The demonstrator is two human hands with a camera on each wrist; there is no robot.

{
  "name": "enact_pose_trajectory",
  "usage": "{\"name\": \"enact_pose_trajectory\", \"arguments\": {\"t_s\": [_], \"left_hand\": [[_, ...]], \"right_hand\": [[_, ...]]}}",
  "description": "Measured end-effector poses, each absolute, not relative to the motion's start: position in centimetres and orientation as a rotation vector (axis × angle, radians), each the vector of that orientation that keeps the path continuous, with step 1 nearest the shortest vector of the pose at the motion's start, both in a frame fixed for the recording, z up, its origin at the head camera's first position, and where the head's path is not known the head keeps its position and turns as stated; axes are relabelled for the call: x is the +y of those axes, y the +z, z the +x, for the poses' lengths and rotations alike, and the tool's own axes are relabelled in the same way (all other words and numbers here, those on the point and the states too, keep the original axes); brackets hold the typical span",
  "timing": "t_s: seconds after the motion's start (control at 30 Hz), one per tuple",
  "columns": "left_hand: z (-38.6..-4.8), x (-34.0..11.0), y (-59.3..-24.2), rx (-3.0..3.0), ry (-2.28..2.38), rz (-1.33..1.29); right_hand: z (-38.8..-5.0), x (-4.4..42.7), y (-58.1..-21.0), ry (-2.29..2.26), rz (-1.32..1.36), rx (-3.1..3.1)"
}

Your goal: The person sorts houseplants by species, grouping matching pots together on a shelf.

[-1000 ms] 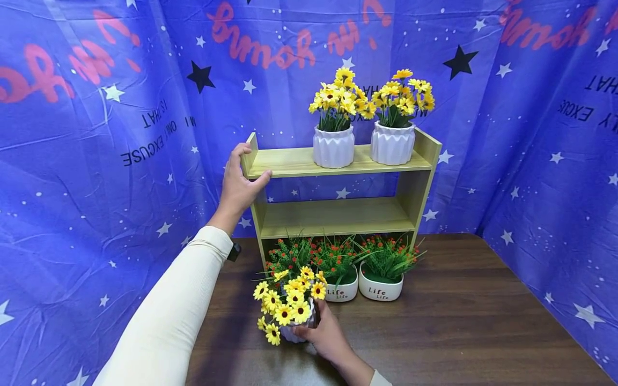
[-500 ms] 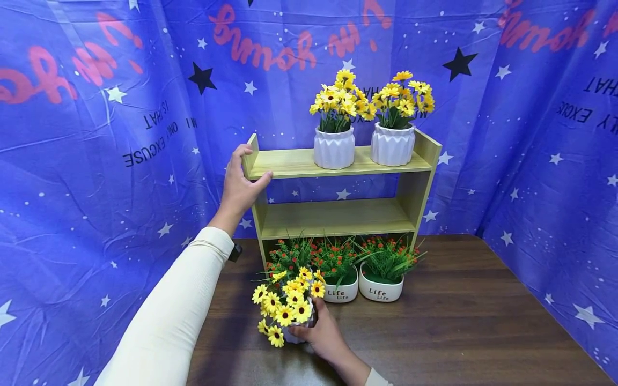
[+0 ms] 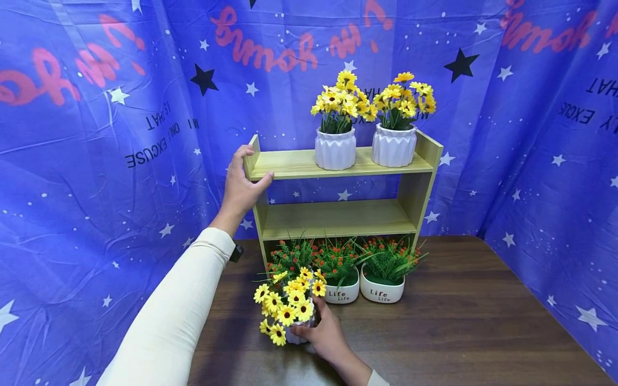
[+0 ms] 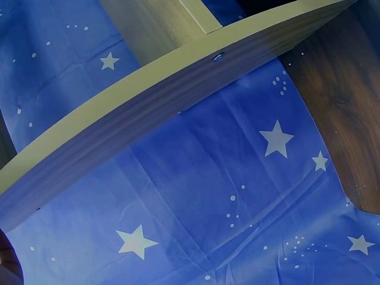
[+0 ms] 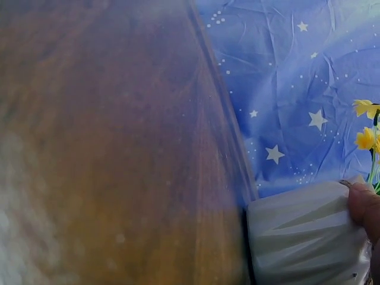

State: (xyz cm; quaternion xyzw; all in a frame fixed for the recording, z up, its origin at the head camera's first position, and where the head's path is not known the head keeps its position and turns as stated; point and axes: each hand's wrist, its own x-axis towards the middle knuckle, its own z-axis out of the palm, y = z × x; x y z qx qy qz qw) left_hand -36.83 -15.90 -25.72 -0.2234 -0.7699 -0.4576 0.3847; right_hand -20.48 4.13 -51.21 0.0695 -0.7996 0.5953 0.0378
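My left hand [image 3: 241, 185] grips the upper left corner of a light wooden shelf rack [image 3: 338, 217], its thumb across the top board's front edge. In the left wrist view the side panel [image 4: 160, 89] crosses the picture. My right hand [image 3: 327, 333] holds a white ribbed flowerpot [image 3: 296, 333] with yellow daisies [image 3: 287, 313], low in front of the rack's left end. The right wrist view shows the pot's ribbed wall [image 5: 303, 234] and a fingertip [image 5: 365, 208] on its rim; whether its base touches the table cannot be told.
On the top board stand two similar daisy pots [image 3: 335, 150] [image 3: 394, 146], toward the right. Under the middle board [image 3: 338, 220] several white "Life" planters [image 3: 382, 290] with red-flowered greenery stand in a row; daisies partly hide the left greenery. Starry blue cloth surrounds the brown table [image 3: 458, 321].
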Motion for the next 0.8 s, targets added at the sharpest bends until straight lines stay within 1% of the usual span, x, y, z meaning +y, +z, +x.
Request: {"name": "enact_pose_trajectory", "arguments": {"t_s": [0.4,0.8], "left_hand": [[-36.68,-15.86,-25.83,-1.994,-1.173,-0.539],[-36.62,-15.84,-25.62,-1.985,-1.176,-0.547]], "right_hand": [[-20.18,4.05,-51.4,1.768,0.325,-2.476],[-20.46,3.86,-51.41,1.891,0.247,-2.395]]}}
